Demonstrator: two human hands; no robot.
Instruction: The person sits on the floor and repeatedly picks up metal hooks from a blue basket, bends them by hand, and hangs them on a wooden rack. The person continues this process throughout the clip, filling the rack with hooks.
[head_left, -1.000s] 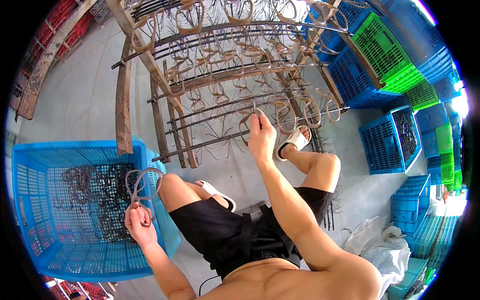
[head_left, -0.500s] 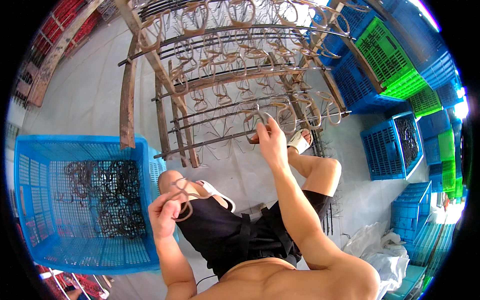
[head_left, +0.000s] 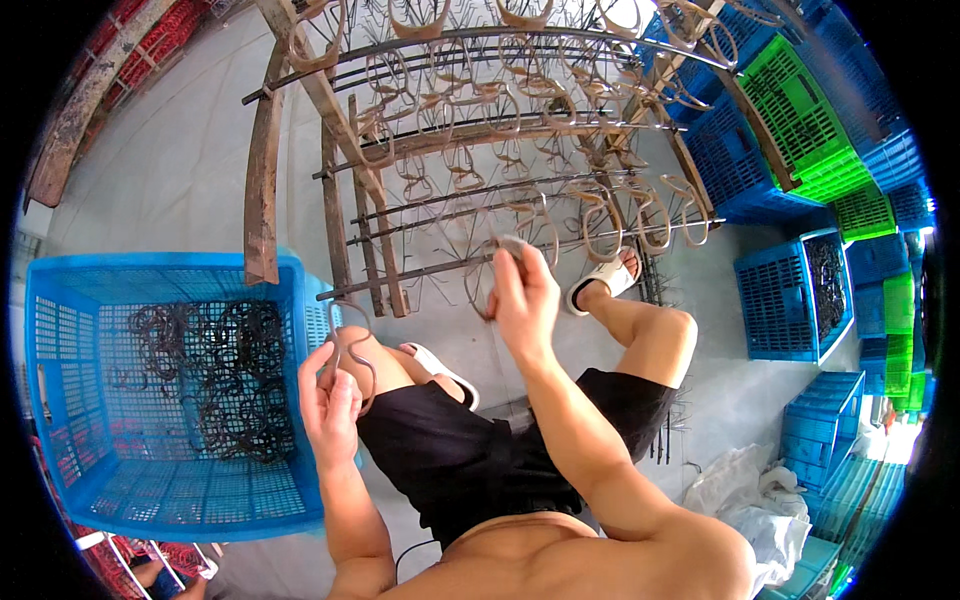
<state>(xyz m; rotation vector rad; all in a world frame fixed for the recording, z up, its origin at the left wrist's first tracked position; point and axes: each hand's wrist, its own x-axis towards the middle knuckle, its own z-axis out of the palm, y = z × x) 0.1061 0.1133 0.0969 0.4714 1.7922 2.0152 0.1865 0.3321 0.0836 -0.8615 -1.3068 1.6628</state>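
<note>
Pale grey floor (head_left: 190,160) spreads under the whole working place, and along the right side stand blue crates (head_left: 775,300) and green crates (head_left: 800,110). Before the person in black shorts (head_left: 465,465) there is a wooden rack (head_left: 262,190), crossed by dark rods (head_left: 565,31), and on these rods hang many brownish bent loops (head_left: 418,31). At the person's left, a blue plastic basket (head_left: 190,503) contains a tangle of dark, thin strips (head_left: 235,385). The left hand (head_left: 332,412) is just beside the basket's right rim; its fingers are curled nearly closed and have hold of a grey-brown wavy loop (head_left: 374,380), which rises above the knuckles. The right hand (head_left: 527,308) is before the lower rods, thumb and fingers brought together on a curved piece (head_left: 510,243). This piece is blurred, so I cannot say surely whether it touches a rod.
</note>
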